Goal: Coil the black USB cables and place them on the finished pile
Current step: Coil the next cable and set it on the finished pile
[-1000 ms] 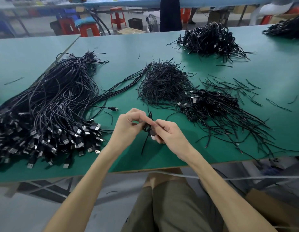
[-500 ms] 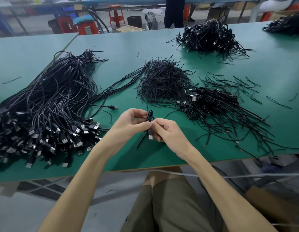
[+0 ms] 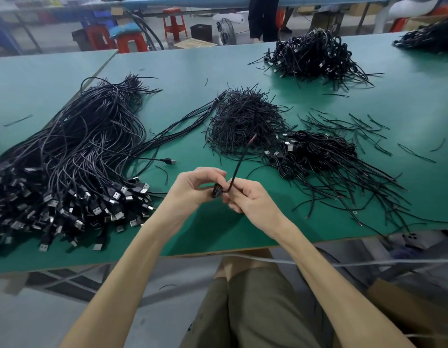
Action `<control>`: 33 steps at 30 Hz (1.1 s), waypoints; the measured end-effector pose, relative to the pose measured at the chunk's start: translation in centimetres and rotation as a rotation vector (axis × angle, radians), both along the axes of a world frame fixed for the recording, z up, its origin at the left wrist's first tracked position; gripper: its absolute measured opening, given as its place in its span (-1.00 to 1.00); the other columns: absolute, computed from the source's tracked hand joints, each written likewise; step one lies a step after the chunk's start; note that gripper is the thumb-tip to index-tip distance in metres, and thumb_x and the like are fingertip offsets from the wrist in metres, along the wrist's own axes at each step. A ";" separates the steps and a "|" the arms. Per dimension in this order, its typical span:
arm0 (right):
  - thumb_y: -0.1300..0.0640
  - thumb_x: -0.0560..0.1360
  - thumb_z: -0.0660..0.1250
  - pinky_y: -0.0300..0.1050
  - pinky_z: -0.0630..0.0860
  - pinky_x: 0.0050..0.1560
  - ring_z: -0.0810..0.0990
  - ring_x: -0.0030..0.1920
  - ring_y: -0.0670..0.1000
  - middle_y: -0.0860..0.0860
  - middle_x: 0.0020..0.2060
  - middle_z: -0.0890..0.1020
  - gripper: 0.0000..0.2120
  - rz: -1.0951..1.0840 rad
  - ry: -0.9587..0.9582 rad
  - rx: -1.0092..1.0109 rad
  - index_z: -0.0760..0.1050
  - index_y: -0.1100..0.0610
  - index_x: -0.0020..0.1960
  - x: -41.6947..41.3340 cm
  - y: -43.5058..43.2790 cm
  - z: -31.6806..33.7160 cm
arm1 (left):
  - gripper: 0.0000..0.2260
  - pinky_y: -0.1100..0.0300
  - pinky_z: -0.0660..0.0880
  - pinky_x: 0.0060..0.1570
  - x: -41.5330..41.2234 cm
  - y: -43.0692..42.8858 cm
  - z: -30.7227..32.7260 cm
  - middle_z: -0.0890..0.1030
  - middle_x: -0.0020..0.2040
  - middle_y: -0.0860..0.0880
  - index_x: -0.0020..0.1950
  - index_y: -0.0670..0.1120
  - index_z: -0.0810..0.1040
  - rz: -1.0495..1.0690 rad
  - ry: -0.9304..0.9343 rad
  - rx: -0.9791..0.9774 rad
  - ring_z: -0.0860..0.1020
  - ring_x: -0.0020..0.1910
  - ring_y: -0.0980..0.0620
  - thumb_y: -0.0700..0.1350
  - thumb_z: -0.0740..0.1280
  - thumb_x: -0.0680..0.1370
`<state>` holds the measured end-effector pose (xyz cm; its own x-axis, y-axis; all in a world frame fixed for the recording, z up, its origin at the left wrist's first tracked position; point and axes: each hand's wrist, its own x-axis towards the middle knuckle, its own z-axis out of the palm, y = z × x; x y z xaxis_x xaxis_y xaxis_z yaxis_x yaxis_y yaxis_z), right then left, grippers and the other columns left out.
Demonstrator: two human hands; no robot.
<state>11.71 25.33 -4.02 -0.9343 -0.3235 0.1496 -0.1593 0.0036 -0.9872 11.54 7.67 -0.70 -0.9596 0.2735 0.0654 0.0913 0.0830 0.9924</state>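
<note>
I had left hand (image 3: 192,189) pinching USB cable coil (image 3: 217,191) closed; right hand (image 3: 250,199) fingers pinched its tail (image 3: 239,167), probably for wrapping.

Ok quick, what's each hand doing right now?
Left hand: closed, gripping the small coiled black USB cable.
Right hand: closed, pinching that cable's loose tail where it bends upward.

Bare forearms (image 3: 142,259), left hand (image 3: 192,190), right hand (image 3: 253,198), loose olive-brown shorts (image 3: 255,310), creased fabric

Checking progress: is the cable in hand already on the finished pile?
No, the left hand and right hand hold the cable, apart from the finished pile.
</note>
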 end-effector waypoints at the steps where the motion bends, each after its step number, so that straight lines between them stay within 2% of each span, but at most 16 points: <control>1: 0.19 0.70 0.20 -0.27 0.30 -0.33 0.33 -0.38 -0.02 0.13 -0.33 0.47 -0.70 0.006 0.007 -0.010 0.49 0.34 -0.13 0.0 0.0 -0.1 | -0.55 0.21 0.51 0.12 0.0 0.2 0.0 0.60 0.14 -0.08 -0.22 0.06 0.74 0.032 0.037 -0.024 0.62 0.09 0.05 -0.52 0.38 0.47; 4: 0.17 0.70 0.20 -0.28 0.27 -0.34 0.31 -0.41 -0.07 -0.04 -0.44 0.44 -0.70 0.012 0.039 0.031 0.49 0.20 -0.19 -0.1 0.1 -0.1 | -0.52 0.24 0.51 0.01 -0.3 0.3 -0.1 0.51 0.05 -0.04 -0.27 0.09 0.75 0.085 0.118 -0.097 0.56 0.01 0.07 -0.51 0.37 0.49; 7: 0.20 0.69 0.20 -0.28 0.29 -0.34 0.32 -0.42 -0.08 -0.05 -0.42 0.45 -0.71 0.019 0.041 0.068 0.50 0.18 -0.20 -0.1 0.0 -0.2 | -0.55 0.19 0.48 0.08 -0.4 -0.1 0.2 0.51 -0.02 0.01 -0.21 0.06 0.78 0.083 0.104 -0.158 0.52 0.02 0.10 -0.49 0.36 0.47; 9: 0.24 0.69 0.19 -0.29 0.29 -0.35 0.33 -0.42 -0.10 -0.07 -0.41 0.45 -0.69 0.018 0.016 0.037 0.48 0.16 -0.21 -0.2 -0.1 -0.1 | -0.64 0.19 0.50 0.14 -0.4 -0.4 0.3 0.57 -0.01 0.04 -0.13 0.00 0.79 0.057 0.045 -0.109 0.56 0.05 0.12 -0.41 0.33 0.48; 10: 0.23 0.70 0.18 -0.28 0.28 -0.36 0.33 -0.42 -0.09 -0.04 -0.41 0.46 -0.70 0.014 0.007 0.029 0.48 0.20 -0.20 -0.2 -0.1 -0.1 | -0.70 0.22 0.52 0.13 -0.3 -0.6 0.3 0.61 0.01 0.06 -0.08 -0.02 0.79 0.030 -0.008 -0.056 0.58 0.06 0.12 -0.33 0.31 0.48; 11: 0.21 0.70 0.18 -0.25 0.28 -0.36 0.33 -0.40 -0.04 0.08 -0.39 0.48 -0.70 0.006 0.006 0.029 0.48 0.27 -0.18 -0.3 -0.1 0.0 | -0.73 0.24 0.53 0.09 -0.2 -0.7 0.4 0.65 0.04 0.06 -0.04 -0.05 0.78 -0.007 -0.058 -0.014 0.60 0.06 0.10 -0.26 0.29 0.49; 13: 0.16 0.70 0.20 -0.17 0.28 -0.36 0.33 -0.37 0.06 0.38 -0.30 0.48 -0.66 -0.004 0.031 0.030 0.48 0.38 -0.13 -0.3 0.0 -0.1 | -0.82 0.22 0.56 0.04 0.0 -0.7 0.4 0.69 0.04 -0.12 0.04 -0.10 0.73 -0.080 -0.098 0.011 0.64 0.01 -0.02 -0.21 0.33 0.58; 14: 0.16 0.70 0.20 -0.13 0.28 -0.35 0.31 -0.37 0.07 0.41 -0.30 0.46 -0.66 -0.010 0.037 0.035 0.48 0.39 -0.12 -0.2 0.1 -0.1 | -0.87 0.19 0.57 0.04 0.0 -0.7 0.3 0.68 0.04 -0.24 0.08 -0.13 0.70 -0.093 -0.090 0.009 0.65 -0.02 -0.07 -0.22 0.37 0.60; 16: 0.19 0.70 0.20 -0.12 0.29 -0.33 0.31 -0.37 0.06 0.34 -0.36 0.43 -0.69 -0.016 0.040 0.057 0.50 0.35 -0.14 -0.1 0.2 -0.2 | -0.80 0.12 0.56 0.10 -0.1 -0.7 0.1 0.65 0.12 -0.31 0.19 -0.15 0.62 -0.063 -0.083 0.021 0.64 0.01 -0.08 -0.27 0.43 0.57; 19: 0.19 0.70 0.20 -0.15 0.32 -0.29 0.33 -0.38 0.01 0.11 -0.41 0.43 -0.69 -0.020 0.024 0.078 0.51 0.29 -0.16 0.0 0.1 0.0 | -0.57 0.14 0.54 0.20 -0.3 -0.8 0.0 0.62 0.26 -0.15 0.37 -0.17 0.50 -0.011 -0.128 0.044 0.63 0.18 -0.04 -0.35 0.44 0.52; 21: 0.19 0.70 0.21 -0.19 0.34 -0.29 0.34 -0.39 -0.02 0.04 -0.44 0.43 -0.68 -0.038 0.021 0.069 0.51 0.28 -0.18 0.0 0.2 0.0 | -0.56 0.08 0.50 0.33 -0.4 -0.9 -0.1 0.63 0.28 -0.13 0.41 -0.20 0.48 -0.022 -0.154 -0.007 0.60 0.28 -0.08 -0.32 0.44 0.54; 23: 0.19 0.70 0.21 -0.21 0.35 -0.29 0.34 -0.40 -0.04 -0.01 -0.47 0.42 -0.68 -0.047 0.016 0.059 0.52 0.28 -0.20 0.0 0.3 0.1 | -0.63 0.04 0.46 0.39 -0.3 -1.0 -0.1 0.66 0.26 -0.12 0.38 -0.20 0.53 -0.084 -0.139 -0.040 0.60 0.29 -0.09 -0.28 0.42 0.57; 25: 0.18 0.70 0.21 -0.21 0.34 -0.29 0.33 -0.40 -0.02 -0.02 -0.47 0.41 -0.67 -0.027 0.012 0.065 0.52 0.27 -0.20 0.1 0.2 0.1 | -0.68 0.05 0.47 0.37 0.1 -1.1 0.0 0.67 0.25 -0.12 0.33 -0.19 0.58 -0.120 -0.093 -0.001 0.61 0.28 -0.11 -0.33 0.39 0.57; 29: 0.20 0.70 0.20 -0.10 0.32 -0.26 0.31 -0.38 0.03 0.08 -0.43 0.40 -0.68 0.008 -0.005 0.067 0.49 0.30 -0.19 0.1 0.2 0.1 | -0.70 -0.02 0.47 0.37 0.2 -0.5 0.1 0.68 0.16 -0.18 0.18 -0.20 0.67 -0.020 0.019 0.002 0.60 0.23 -0.20 -0.46 0.39 0.51; 31: 0.24 0.69 0.20 -0.19 0.31 -0.29 0.30 -0.41 -0.02 0.04 -0.45 0.38 -0.69 0.018 0.002 0.048 0.48 0.32 -0.20 0.1 0.3 0.0 | -0.69 -0.01 0.48 0.35 0.2 -0.1 -0.1 0.67 0.16 -0.12 0.05 -0.13 0.71 0.050 0.019 0.008 0.61 0.21 -0.14 -0.49 0.40 0.48; 33: 0.23 0.70 0.18 -0.23 0.29 -0.32 0.30 -0.43 -0.06 0.05 -0.45 0.38 -0.68 0.037 0.002 0.027 0.48 0.34 -0.19 0.0 0.3 0.0 | -0.67 0.11 0.53 0.22 0.3 0.2 -0.2 0.61 0.16 -0.10 -0.04 -0.10 0.73 0.097 0.034 0.006 0.61 0.14 -0.03 -0.52 0.40 0.46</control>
